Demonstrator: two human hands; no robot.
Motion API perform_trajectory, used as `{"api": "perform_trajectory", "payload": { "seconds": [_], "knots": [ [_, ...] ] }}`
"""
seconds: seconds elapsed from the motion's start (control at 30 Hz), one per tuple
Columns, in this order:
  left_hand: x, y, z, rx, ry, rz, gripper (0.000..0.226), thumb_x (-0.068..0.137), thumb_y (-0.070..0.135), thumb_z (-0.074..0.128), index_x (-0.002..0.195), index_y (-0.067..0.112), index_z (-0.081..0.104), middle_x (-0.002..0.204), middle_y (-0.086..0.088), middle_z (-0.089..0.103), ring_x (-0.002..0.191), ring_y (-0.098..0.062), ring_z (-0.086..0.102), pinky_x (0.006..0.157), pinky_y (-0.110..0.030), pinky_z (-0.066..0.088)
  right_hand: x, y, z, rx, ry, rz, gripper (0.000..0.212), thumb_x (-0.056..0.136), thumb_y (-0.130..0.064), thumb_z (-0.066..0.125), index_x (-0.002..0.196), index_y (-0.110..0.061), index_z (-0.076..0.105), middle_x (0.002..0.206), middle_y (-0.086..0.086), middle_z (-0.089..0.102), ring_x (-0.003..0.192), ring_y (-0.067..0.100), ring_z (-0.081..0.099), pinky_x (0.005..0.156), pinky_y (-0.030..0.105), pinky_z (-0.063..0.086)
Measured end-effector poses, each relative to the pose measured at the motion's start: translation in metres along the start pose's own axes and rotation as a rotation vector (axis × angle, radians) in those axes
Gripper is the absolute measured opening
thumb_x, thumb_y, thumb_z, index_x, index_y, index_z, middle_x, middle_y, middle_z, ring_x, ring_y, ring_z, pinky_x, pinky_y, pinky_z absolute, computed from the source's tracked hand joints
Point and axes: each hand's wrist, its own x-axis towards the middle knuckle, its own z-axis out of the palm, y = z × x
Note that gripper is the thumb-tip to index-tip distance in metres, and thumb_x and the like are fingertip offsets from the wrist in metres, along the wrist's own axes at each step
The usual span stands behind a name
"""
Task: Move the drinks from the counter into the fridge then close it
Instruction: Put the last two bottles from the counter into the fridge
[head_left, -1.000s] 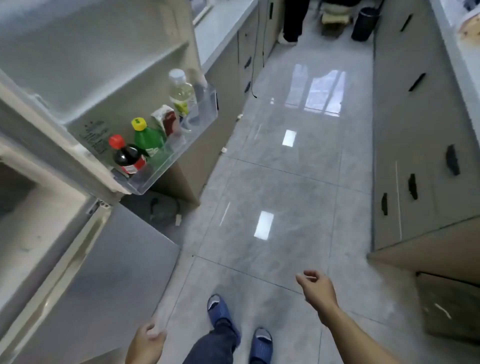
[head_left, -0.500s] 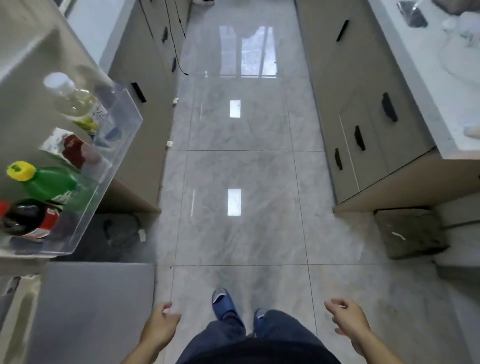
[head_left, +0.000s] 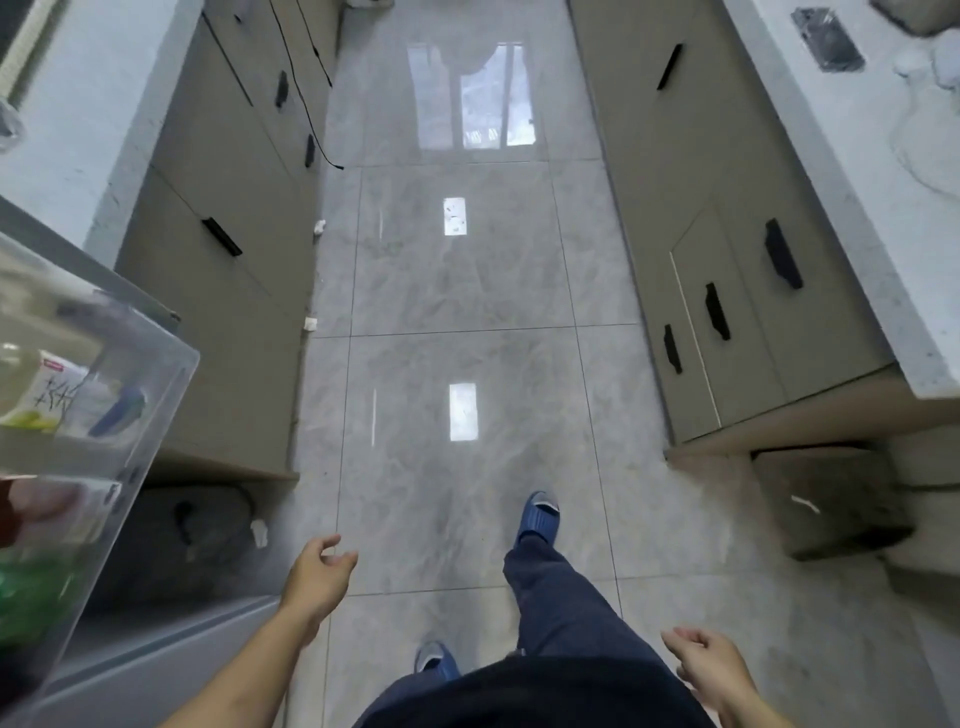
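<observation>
From the head camera, the person is standing in a narrow aisle of glossy grey floor tiles (head_left: 457, 291), looking down. The left hand (head_left: 317, 577) is hanging empty with fingers loosely curled and relaxed, gripping nothing; the right hand (head_left: 711, 670) is likewise hanging slack and empty near the lower frame edge. Between the two hands, dark trousers and blue slippers (head_left: 537, 519) are showing, one foot stepping ahead of the other.

Left of the left hand, and well apart from it, the clear door bin (head_left: 156, 415) of the fridge is jutting into the aisle, its corner edge overhanging the floor. Inside it the drinks are blurring: a pale bottle with a white label (head_left: 47, 395) farthest from the hand, a reddish one (head_left: 31, 506) in the middle, a green one (head_left: 31, 587) nearest. Just below the left forearm a grey fridge panel (head_left: 156, 654) is lying.

Ahead of both hands the floor is running open between two rows of cabinets (head_left: 737, 291). Beyond the right hand, the right counter (head_left: 893, 270) edge is overhanging the cabinets; what is lying on it is too indistinct to name. A dark block (head_left: 831, 499) is sitting on the floor ahead of the right hand.
</observation>
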Motion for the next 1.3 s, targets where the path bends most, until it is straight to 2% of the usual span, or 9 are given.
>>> {"api": "perform_trajectory", "payload": {
  "seconds": [0.1, 0.2, 0.27, 0.37, 0.47, 0.7, 0.83, 1.07, 1.3],
  "knots": [
    [-0.001, 0.025, 0.007, 0.0, 0.046, -0.066, 0.036, 0.091, 0.021, 0.068, 0.124, 0.017, 0.054, 0.097, -0.01, 0.062, 0.09, -0.025, 0.061, 0.09, -0.047, 0.053, 0.03, -0.071, -0.016, -0.056, -0.019, -0.045, 0.015, 0.088, -0.019, 0.07, 0.094, -0.006, 0.066, 0.081, 0.008, 0.063, 0.07, 0.026, 0.052, 0.068, 0.033, 0.048],
    [0.0, 0.046, 0.019, -0.006, 0.117, -0.105, 0.037, 0.086, 0.022, 0.073, 0.12, 0.016, 0.059, 0.09, -0.01, 0.064, 0.075, -0.025, 0.061, 0.083, -0.045, 0.055, 0.056, -0.16, -0.023, -0.126, -0.045, -0.169, 0.018, 0.089, -0.024, 0.07, 0.101, -0.011, 0.064, 0.095, 0.009, 0.067, 0.076, 0.024, 0.059, 0.063, 0.029, 0.049],
    [0.002, 0.062, 0.026, -0.028, 0.126, -0.14, 0.035, 0.085, 0.021, 0.073, 0.118, 0.015, 0.061, 0.088, -0.01, 0.064, 0.068, -0.026, 0.06, 0.081, -0.044, 0.055, 0.074, -0.22, -0.026, -0.178, -0.064, -0.242, 0.022, 0.09, -0.025, 0.069, 0.105, -0.011, 0.063, 0.095, 0.01, 0.065, 0.076, 0.024, 0.058, 0.062, 0.029, 0.049],
    [-0.003, 0.082, 0.034, -0.073, 0.125, -0.239, 0.033, 0.087, 0.019, 0.071, 0.118, 0.014, 0.06, 0.095, -0.016, 0.063, 0.074, -0.028, 0.059, 0.08, -0.042, 0.055, 0.085, -0.297, -0.02, -0.215, -0.08, -0.328, 0.022, 0.09, -0.027, 0.069, 0.105, -0.012, 0.062, 0.09, 0.009, 0.064, 0.074, 0.025, 0.058, 0.063, 0.032, 0.051],
    [0.004, 0.101, 0.038, -0.148, 0.146, -0.283, 0.033, 0.086, 0.014, 0.072, 0.117, 0.009, 0.061, 0.089, -0.018, 0.06, 0.076, -0.03, 0.058, 0.085, -0.045, 0.053, 0.093, -0.362, -0.003, -0.261, -0.113, -0.409, 0.017, 0.089, -0.029, 0.07, 0.098, -0.016, 0.063, 0.088, 0.008, 0.067, 0.073, 0.025, 0.063, 0.066, 0.037, 0.055],
    [0.052, 0.143, 0.034, -0.275, 0.166, -0.416, 0.029, 0.087, 0.012, 0.07, 0.113, 0.002, 0.062, 0.112, -0.034, 0.061, 0.097, -0.044, 0.061, 0.087, -0.047, 0.052, 0.105, -0.477, 0.052, -0.437, -0.192, -0.443, 0.016, 0.089, -0.028, 0.068, 0.096, -0.014, 0.063, 0.074, 0.006, 0.059, 0.064, 0.02, 0.053, 0.059, 0.029, 0.047],
    [0.097, 0.177, 0.014, -0.328, 0.157, -0.48, 0.034, 0.088, 0.013, 0.07, 0.118, -0.001, 0.063, 0.114, -0.025, 0.064, 0.102, -0.041, 0.062, 0.096, -0.051, 0.051, 0.098, -0.546, 0.081, -0.53, -0.198, -0.463, 0.015, 0.091, -0.027, 0.065, 0.094, -0.012, 0.062, 0.068, 0.006, 0.056, 0.062, 0.02, 0.05, 0.056, 0.029, 0.045],
    [0.166, 0.281, -0.045, -0.502, 0.207, -0.359, 0.028, 0.092, 0.021, 0.061, 0.118, 0.009, 0.063, 0.116, -0.009, 0.064, 0.104, -0.029, 0.061, 0.094, -0.041, 0.052, 0.072, -0.661, 0.153, -0.654, -0.248, -0.552, 0.015, 0.089, -0.02, 0.066, 0.087, -0.006, 0.063, 0.058, 0.003, 0.05, 0.055, 0.02, 0.043, 0.046, 0.023, 0.034],
    [0.199, 0.363, -0.108, -0.764, 0.368, -0.201, 0.019, 0.096, 0.022, 0.059, 0.115, 0.021, 0.062, 0.114, -0.002, 0.065, 0.104, -0.019, 0.062, 0.096, -0.044, 0.053, 0.049, -0.765, 0.253, -0.829, -0.351, -0.659, 0.015, 0.089, -0.016, 0.07, 0.089, -0.003, 0.063, 0.057, 0.004, 0.052, 0.048, 0.019, 0.041, 0.045, 0.022, 0.034]
  ]
}}
